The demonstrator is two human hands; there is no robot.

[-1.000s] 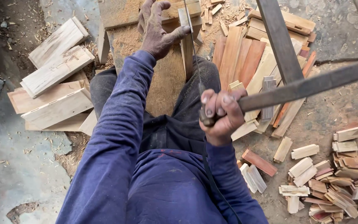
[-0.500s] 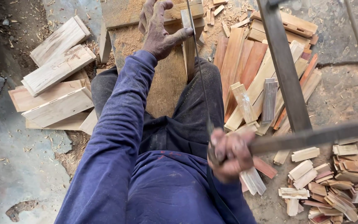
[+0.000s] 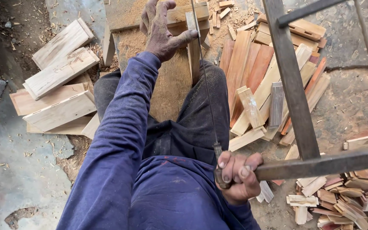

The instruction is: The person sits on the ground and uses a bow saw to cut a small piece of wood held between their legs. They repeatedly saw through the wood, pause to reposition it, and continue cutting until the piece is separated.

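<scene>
My left hand [image 3: 162, 30] presses down on a narrow wooden strip [image 3: 193, 47] that lies on a sawdust-covered board [image 3: 171, 89] between my knees. The thumb rests against the strip's side. My right hand [image 3: 237, 176] grips the end of a metal frame saw [image 3: 294, 85], pulled back close to my body. Its thin blade [image 3: 205, 85] runs from that hand forward along the strip. I sit in dark trousers and a blue long sleeve.
Thick pale wooden blocks [image 3: 58, 89] are stacked on the left. Several long reddish and pale slats [image 3: 260, 85] lie on the right. A heap of short offcuts [image 3: 341, 200] sits at the lower right. Sawdust covers the concrete floor [image 3: 18, 170].
My right hand has drawn the saw frame back toward my body and lower in view. My left hand has stayed on the strip.
</scene>
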